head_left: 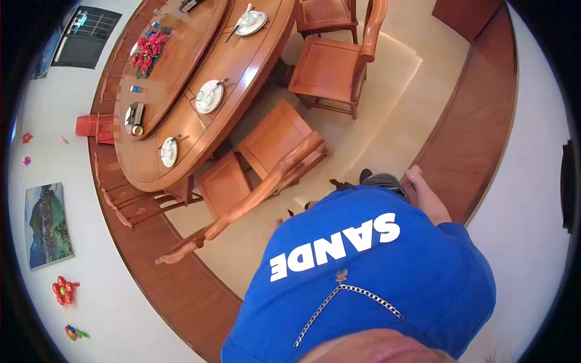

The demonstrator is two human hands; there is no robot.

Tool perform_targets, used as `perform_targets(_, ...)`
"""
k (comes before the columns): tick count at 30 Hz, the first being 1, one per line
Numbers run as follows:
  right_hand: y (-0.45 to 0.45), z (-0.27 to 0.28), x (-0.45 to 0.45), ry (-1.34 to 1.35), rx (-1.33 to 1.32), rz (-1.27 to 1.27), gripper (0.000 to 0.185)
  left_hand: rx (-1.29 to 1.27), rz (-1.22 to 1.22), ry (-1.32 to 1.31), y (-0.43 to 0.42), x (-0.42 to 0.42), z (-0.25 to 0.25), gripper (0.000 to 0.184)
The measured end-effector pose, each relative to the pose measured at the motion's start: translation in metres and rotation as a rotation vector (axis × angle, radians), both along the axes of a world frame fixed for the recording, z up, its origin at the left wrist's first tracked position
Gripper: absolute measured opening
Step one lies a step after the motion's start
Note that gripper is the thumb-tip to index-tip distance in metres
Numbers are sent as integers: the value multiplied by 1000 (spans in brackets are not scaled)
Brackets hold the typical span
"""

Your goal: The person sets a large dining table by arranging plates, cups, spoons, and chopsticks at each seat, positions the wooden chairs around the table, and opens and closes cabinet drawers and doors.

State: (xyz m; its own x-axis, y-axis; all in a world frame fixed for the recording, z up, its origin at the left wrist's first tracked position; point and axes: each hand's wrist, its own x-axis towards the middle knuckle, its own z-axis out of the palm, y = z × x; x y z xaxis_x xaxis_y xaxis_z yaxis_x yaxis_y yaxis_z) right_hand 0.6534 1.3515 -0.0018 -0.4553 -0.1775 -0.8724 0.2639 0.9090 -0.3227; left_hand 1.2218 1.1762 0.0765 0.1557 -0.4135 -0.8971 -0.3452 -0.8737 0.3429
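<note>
My right hand (pixel 414 175) hangs low beside my right hip, in front of the brown wood panelling (pixel 463 136). It is small in view, and its fingers cannot be made out. On the other side, only a sliver of skin of my left hand (pixel 275 226) shows past the blue shirt (pixel 363 266), close to a wooden chair (pixel 225 184); its fingers are hidden. Whether either hand holds anything is not visible. A silver chain (pixel 369 294) lies on the shirt.
A large round wooden table (pixel 239 78) bears plates (pixel 209 97), red flowers (pixel 149 53) and small items. Several wooden chairs (pixel 327 69) stand around it on the tiled floor (pixel 387 91). A landscape picture (pixel 48 225) and balloon flowers (pixel 63 291) are on the left wall.
</note>
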Motion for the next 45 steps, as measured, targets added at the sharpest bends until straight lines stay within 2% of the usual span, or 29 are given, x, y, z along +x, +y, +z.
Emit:
perform_targets(3, 30, -14, -32, 141, 137, 41, 27, 43, -325, -11, -7, -53, -17, 47)
perform_targets(5, 38, -24, -57, 163, 128, 52, 26, 63, -497, -6, -15, -83, -26, 44)
perform_targets(7, 31, -24, -69, 134, 19, -96, 25, 78, -629, 2, -24, -112, -38, 42)
perform_targets(11, 6, -33, -96, 28, -104, -241, 21, 95, -804, 17, -50, -166, -60, 38)
perform_targets(12, -2, -35, -105, -44, -160, -220, 18, 88, -846, 23, -58, -179, -69, 38)
perform_targets(16, -36, -31, -139, -3, -166, -162, 20, 8, -1001, 37, -97, -234, -120, 35)
perform_targets(19, -58, -33, -185, -1, -154, -43, 20, -234, -1247, -87, -137, -334, -17, 33)
perform_targets(20, -63, -21, -201, 110, -128, 84, 22, -267, -1267, -104, -148, -358, 2, 33)
perform_targets(21, -62, -10, -216, 219, -101, 214, 24, -267, -1259, -92, -151, -372, 2, 33)
perform_targets(22, -48, -35, -240, 344, -77, 312, 30, -275, -1252, -123, -155, -382, 0, 34)
perform_targets(23, -47, -52, -268, 350, -74, 308, 30, -278, -1254, -154, -158, -385, -5, 34)
perform_targets(25, -23, -61, -304, 441, 106, 507, 34, -246, -1270, -199, -142, -386, -16, 35)
perform_targets(26, -39, 13, -306, 461, 7, 366, 33, -240, -1260, -215, -141, -401, -22, 35)
perform_targets(27, -54, 31, -328, 470, 20, 386, 33, -233, -1243, -198, -149, -422, -17, 35)
perform_targets(29, -69, 45, -366, 375, 111, 305, 27, -14, -1019, -165, -181, -467, 54, 37)
perform_targets(30, -77, 51, -380, 357, 117, 321, 27, 33, -971, -234, -201, -503, 123, 37)
perform_targets(31, -85, 49, -403, 292, 84, 258, 24, 37, -965, -247, -206, -505, 116, 37)
perform_targets(33, -104, 53, -430, 221, 51, 195, 20, -203, -976, -330, -208, -498, 75, 35)
perform_targets(35, -126, 56, -458, 170, -51, -28, 18, -257, -852, -347, -203, -498, 45, 33)
perform_targets(37, -148, 56, -489, 168, -112, 27, 18, -229, -703, -308, -199, -516, 40, 35)
perform_targets(38, -157, 55, -507, 205, -49, 220, 20, -202, -709, -272, -190, -523, 41, 38)
perform_targets(39, -163, 55, -525, 239, 13, 414, 22, -188, -421, -106, -162, -523, 8, 35)
perform_targets(41, -183, 43, -568, 210, 22, 444, 25, -178, 219, 203, -109, -524, -52, 31)
perform_targets(42, -179, 10, -600, 327, 2, 516, 24, 227, 94, 42, -118, -544, -99, 22)
perform_targets(43, -180, -10, -634, 445, -18, 587, 22, 95, 135, -123, -132, -609, -22, 18)
perform_targets(44, -196, 1, -665, 445, -23, 600, 22, 167, 131, -142, -126, -633, -44, 18)
perform_targets(45, -209, 16, -693, 306, -105, 439, 20, 246, 126, -170, -112, -646, -67, 19)
